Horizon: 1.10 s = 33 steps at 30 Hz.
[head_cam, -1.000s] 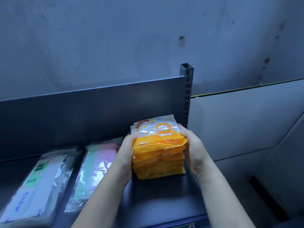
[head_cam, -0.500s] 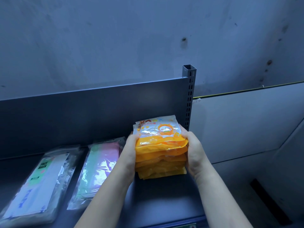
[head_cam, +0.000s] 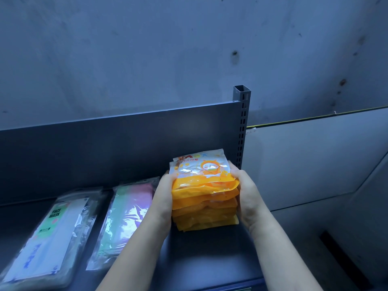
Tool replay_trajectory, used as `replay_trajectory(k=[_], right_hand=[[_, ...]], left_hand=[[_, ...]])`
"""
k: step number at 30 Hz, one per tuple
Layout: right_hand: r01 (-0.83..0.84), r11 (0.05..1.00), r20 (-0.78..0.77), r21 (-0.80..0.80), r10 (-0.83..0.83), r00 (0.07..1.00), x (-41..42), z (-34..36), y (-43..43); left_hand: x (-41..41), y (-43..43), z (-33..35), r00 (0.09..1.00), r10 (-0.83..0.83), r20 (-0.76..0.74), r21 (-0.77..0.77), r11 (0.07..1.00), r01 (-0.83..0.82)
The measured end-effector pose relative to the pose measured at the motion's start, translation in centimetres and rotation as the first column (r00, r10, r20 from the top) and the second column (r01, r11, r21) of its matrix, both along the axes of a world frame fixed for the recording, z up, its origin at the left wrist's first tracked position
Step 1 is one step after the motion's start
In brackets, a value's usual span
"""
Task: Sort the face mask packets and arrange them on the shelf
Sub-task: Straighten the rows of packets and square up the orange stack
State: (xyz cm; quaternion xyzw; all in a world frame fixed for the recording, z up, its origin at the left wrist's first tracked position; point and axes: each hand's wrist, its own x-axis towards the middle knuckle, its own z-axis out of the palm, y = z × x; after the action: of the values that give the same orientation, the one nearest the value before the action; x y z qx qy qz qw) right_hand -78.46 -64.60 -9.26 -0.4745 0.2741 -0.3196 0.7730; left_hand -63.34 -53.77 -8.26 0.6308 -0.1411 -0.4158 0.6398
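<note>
both hands, left hand (head_cam: pixel 162 198) and right hand (head_cam: pixel 248 198), are gripping the sides of the orange mask packet stack (head_cam: pixel 204 196) on the shelf (head_cam: pixel 199 259).

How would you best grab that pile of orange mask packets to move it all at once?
Clamp the orange packet stack by its left and right sides, one hand from each side, as the left hand and right hand do. The glossy packets lie loosely piled, so pressing every layer's edge probably keeps them together; pinching from above would lift only the top one.
</note>
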Motion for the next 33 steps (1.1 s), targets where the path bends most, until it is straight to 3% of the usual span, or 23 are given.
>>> replay_trajectory(k=[3,6,9,12,15,21,23,26,28,33], right_hand=[[0.028,0.998,-0.010,-0.048,-0.028,1.000,-0.2,0.4,0.1],[0.088,0.988,-0.049,-0.131,-0.095,0.994,-0.4,0.5,0.2],[0.162,0.927,-0.129,-0.339,-0.216,0.968,-0.6,0.9,0.7],[0.080,0.667,-0.294,-0.741,-0.429,0.854,-0.7,1.9,1.5],[-0.057,0.401,-0.299,-0.915,-0.573,0.763,-0.1,3.0,2.6],[-0.097,0.189,-0.193,-0.977,-0.599,0.778,4.4,4.6,7.8],[-0.143,0.147,-0.202,-0.979,-0.568,0.798,6.8,4.9,10.2],[-0.201,0.127,-0.238,-0.971,-0.523,0.819,10.5,4.5,13.4],[-0.210,0.179,-0.272,-0.961,-0.480,0.834,13.1,3.9,15.4],[-0.198,0.576,-0.387,-0.793,-0.226,0.894,18.7,2.3,20.5]], left_hand=[[0.5,0.2,0.1,0.996,0.029,0.080,-0.046,0.999,-0.025],[0.5,0.7,0.8,0.962,0.090,0.259,-0.079,0.994,-0.071],[1.0,1.2,0.9,0.885,0.099,0.455,-0.084,0.994,-0.068],[1.4,2.2,1.2,0.725,0.063,0.685,-0.034,0.998,-0.054],[2.0,3.3,1.6,0.513,0.009,0.858,0.017,0.999,-0.046],[4.6,6.6,2.1,0.197,-0.077,0.977,0.108,0.983,-0.150],[6.2,8.3,1.8,0.175,-0.117,0.978,0.151,0.969,-0.195],[9.1,11.4,1.3,0.219,-0.148,0.964,0.198,0.953,-0.228],[11.2,13.6,0.8,0.269,-0.143,0.953,0.212,0.945,-0.251],[16.8,19.0,-0.7,0.457,-0.120,0.881,0.262,0.929,-0.263]])
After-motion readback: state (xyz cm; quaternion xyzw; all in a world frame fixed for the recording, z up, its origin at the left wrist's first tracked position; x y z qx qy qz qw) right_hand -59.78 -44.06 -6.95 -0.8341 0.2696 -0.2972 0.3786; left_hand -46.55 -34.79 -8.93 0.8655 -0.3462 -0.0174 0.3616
